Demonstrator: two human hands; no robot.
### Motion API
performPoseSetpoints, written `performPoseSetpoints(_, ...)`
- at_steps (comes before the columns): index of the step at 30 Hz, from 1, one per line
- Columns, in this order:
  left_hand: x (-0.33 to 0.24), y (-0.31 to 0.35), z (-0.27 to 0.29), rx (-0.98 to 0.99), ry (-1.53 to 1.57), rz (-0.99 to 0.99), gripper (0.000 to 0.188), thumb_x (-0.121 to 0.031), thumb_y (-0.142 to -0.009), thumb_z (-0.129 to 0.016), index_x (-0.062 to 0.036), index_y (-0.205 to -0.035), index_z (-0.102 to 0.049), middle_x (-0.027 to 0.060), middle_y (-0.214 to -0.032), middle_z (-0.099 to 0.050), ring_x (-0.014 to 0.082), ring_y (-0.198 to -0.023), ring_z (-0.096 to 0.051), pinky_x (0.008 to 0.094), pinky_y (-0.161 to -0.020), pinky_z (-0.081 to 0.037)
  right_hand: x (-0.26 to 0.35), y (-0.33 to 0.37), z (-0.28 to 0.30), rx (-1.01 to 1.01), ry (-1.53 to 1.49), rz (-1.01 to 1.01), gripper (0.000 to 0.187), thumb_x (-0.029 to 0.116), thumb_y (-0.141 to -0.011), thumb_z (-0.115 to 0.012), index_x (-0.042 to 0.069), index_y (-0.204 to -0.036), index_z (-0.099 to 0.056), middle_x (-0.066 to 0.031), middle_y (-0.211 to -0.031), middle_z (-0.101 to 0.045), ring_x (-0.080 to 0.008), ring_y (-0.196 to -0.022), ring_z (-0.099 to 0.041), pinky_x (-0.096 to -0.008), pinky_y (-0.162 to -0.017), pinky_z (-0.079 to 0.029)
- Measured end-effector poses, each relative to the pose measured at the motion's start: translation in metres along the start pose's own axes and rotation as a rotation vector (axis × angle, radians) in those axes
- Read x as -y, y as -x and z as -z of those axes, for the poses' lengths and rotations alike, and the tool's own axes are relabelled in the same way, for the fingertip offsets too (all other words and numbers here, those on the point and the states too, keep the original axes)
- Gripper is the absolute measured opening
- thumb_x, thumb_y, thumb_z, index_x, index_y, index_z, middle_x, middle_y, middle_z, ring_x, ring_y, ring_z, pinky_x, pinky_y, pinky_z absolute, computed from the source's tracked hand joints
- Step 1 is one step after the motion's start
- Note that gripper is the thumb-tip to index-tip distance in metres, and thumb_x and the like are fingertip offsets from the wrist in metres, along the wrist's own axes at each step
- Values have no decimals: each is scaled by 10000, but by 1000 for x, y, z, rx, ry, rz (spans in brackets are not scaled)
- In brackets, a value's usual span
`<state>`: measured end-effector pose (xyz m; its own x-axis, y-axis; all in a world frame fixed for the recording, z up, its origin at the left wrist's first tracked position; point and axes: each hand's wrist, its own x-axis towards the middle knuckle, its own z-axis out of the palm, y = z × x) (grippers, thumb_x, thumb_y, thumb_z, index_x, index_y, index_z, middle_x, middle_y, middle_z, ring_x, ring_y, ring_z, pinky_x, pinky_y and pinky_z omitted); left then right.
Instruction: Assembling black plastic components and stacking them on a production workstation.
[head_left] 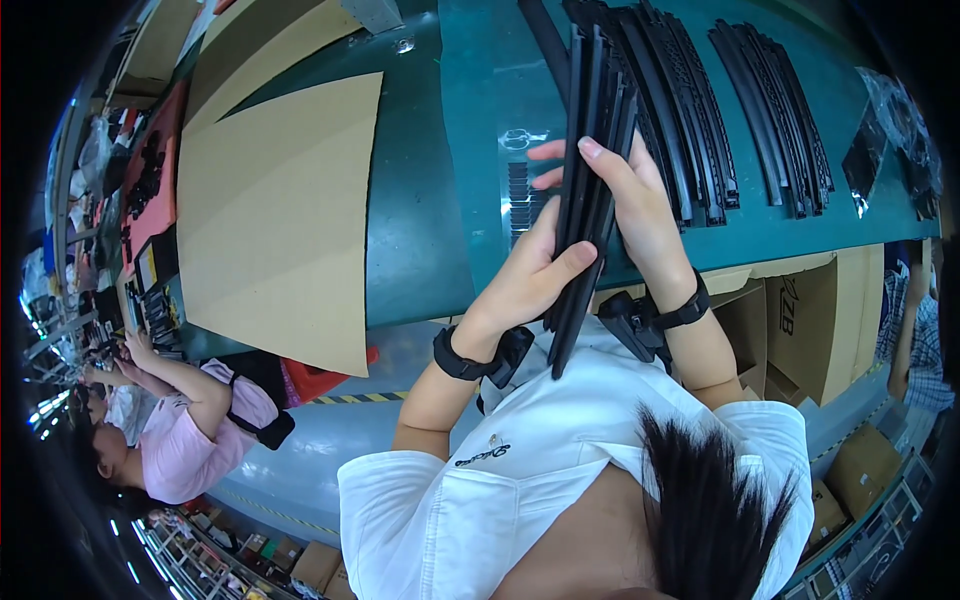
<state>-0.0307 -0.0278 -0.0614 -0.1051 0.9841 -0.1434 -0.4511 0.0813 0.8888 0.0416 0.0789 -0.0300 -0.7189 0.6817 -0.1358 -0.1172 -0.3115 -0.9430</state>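
The left hand (545, 265) is closed on a bundle of long black strips (582, 205), its thumb laid across the front; its fingers are mostly hidden behind. The right hand (640, 200) grips the same bundle farther up, thumb pressed on the front face, fingertips showing past the bundle's left side. Both hands are narrowed around the strips, which are held steeply over the near edge of the green bench (415, 200), their lower ends reaching past that edge in front of the white shirt (520, 500). Each wrist wears a black band.

Just beyond the right hand, a pile of similar strips (690, 120) lies on the bench, running from the near edge toward the far one. A second pile (775, 120) lies nearer the right end, with clear plastic (895, 130) beyond it. On the bench's left part, a cardboard sheet (280, 220) overhangs the near edge. Below the near edge, toward the right, stands an open cardboard box (810, 330). Farther left, a co-worker (195, 440) in pink reaches forward.
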Motion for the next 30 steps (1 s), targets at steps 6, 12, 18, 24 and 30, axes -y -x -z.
performPoseSetpoints(6,4,5,-3,-44,-285,15,503,-365,-808,-469,42,-1053,-306,97,-630,-510,197,-554,-531,269,-522,-409,2,-4,3,-28,83,-7,264,218,-838,-409,3,-984,-366,-166,-896,-567,-181,-708,-575,-277,-643,-462)
performPoseSetpoints(12,6,8,-1,-40,-557,-16,574,-427,-780,-483,55,-1034,-301,141,-604,-501,236,-540,-531,298,-501,-396,3,-8,6,-28,112,36,268,225,-845,-396,1,-985,-352,-160,-895,-568,-171,-698,-573,-266,-632,-458)
performPoseSetpoints(18,2,-1,-5,-115,-369,-28,719,-466,-678,-591,62,-1067,-297,163,-702,-546,266,-635,-573,293,-569,-430,-3,2,-3,37,99,-56,262,227,-848,-394,4,-976,-343,-156,-919,-558,-167,-711,-567,-267,-651,-456)
performPoseSetpoints(24,0,-6,-4,-102,-569,-240,811,-409,-560,-718,55,-1081,-305,169,-768,-560,286,-709,-587,294,-633,-448,-9,8,-5,17,123,8,246,213,-852,-388,10,-979,-330,-159,-935,-549,-172,-728,-565,-267,-669,-451)
performPoseSetpoints(30,-7,2,-11,-47,-500,110,736,-283,-539,-740,45,-1055,-330,168,-785,-563,266,-726,-588,293,-649,-446,-6,3,2,-23,103,17,276,230,-827,-459,-10,-892,-340,-129,-873,-568,-153,-707,-564,-245,-611,-452)
